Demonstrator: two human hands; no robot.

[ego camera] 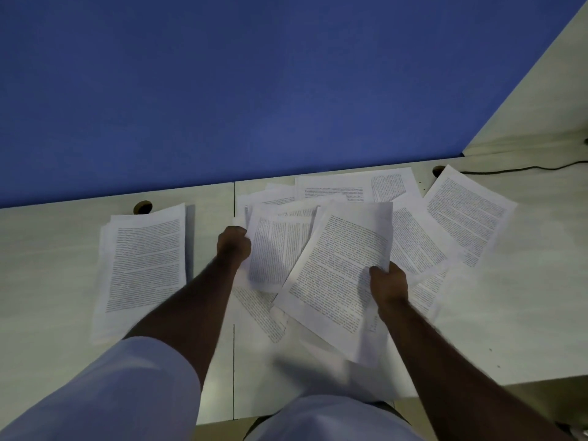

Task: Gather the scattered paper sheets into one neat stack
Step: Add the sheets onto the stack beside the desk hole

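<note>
Two hands were busy over the pale desk (525, 313), each holding printed paper. The left hand (234, 245) had its fingers curled around the left edge of a sheet (273, 253) that stood with its long axis running roughly away from the person, tipped just a bit to the right at the top. The right hand (388, 283) was pinching the right edge of a bigger-looking page (337, 275), thumb on top, and that one was tilted so its long axis ran from lower left up to upper right, its near corner lifted off the desk (you could see the shadow under it). Behind and beneath both, the loose sheets (413, 246) were fanned out on the right half of the desk at all sorts of angles, one far-right sheet (469, 211) leaning its top toward the left. Well apart on the left sat the gathered stack (144, 265), lying flat with its long axis pointing away from the person toward the blue partition (254, 90), edges not quite squared. A dark cable (521, 168) ran along the back right of the desk.
</note>
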